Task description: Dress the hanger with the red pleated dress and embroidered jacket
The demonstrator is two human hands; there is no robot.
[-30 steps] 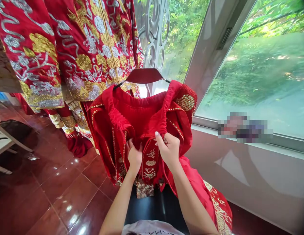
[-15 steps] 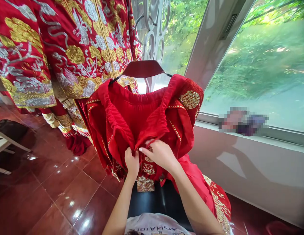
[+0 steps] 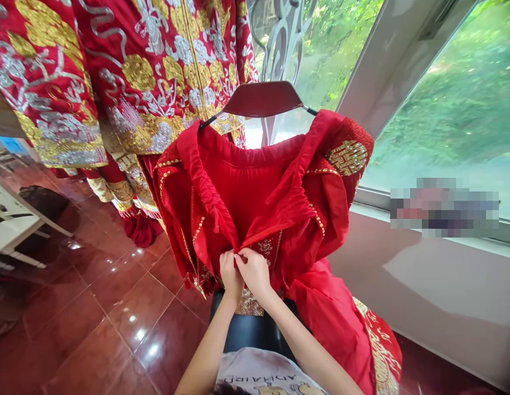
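A red skirt (image 3: pixel 263 186) with gold beading and a gathered waistband hangs in front of me from a dark red hanger (image 3: pixel 263 100). Its waistband forms a V, and both my hands meet at the bottom of that V. My left hand (image 3: pixel 231 274) is closed on the cloth edge there. Right beside it, my right hand (image 3: pixel 255 274) pinches the same edge, fingertips touching the left ones. Whatever small fastening may sit between the fingertips is hidden. Lower red cloth (image 3: pixel 329 312) with gold embroidery drapes down to the right.
An embroidered red jacket (image 3: pixel 164 82) hangs at the upper left. White chairs (image 3: pixel 16 230) stand on the glossy tiled floor (image 3: pixel 94 318). Behind are a white scrollwork stand (image 3: pixel 285 49) and a window sill (image 3: pixel 370 211) on the right. A black seat (image 3: pixel 249 332) lies below my hands.
My right hand has moved left and down off the waistband's right side, joining my left hand at the V. The view has shifted, so the skirt appears slightly higher and farther right.
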